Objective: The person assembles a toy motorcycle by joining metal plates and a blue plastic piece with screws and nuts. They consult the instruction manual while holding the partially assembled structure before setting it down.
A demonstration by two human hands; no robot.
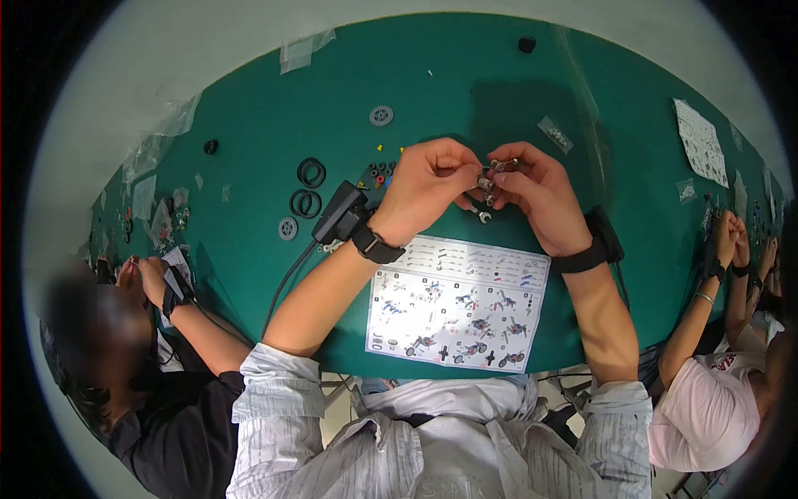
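Note:
My left hand (428, 185) and my right hand (542, 193) meet over the table, fingertips pinched on a small metal model assembly (488, 185) of silvery parts and screws. The fingers cover much of it. Just below the assembly, a small open-ended wrench (482, 216) shows between my hands. A printed instruction sheet (453, 308) with pictures of motorcycle build steps lies under my forearms. Beside my left hand are small black and red round parts (380, 178) and yellow pieces (380, 148), partly hidden by the hand.
Black rubber rings (312, 172) and grey wheels (381, 116) lie to the left. A small parts bag (555, 135) sits to the upper right, and a black piece (526, 45) at the far edge. Co-workers sit on both sides, a hand (153, 279) at left and hands (730, 239) at right.

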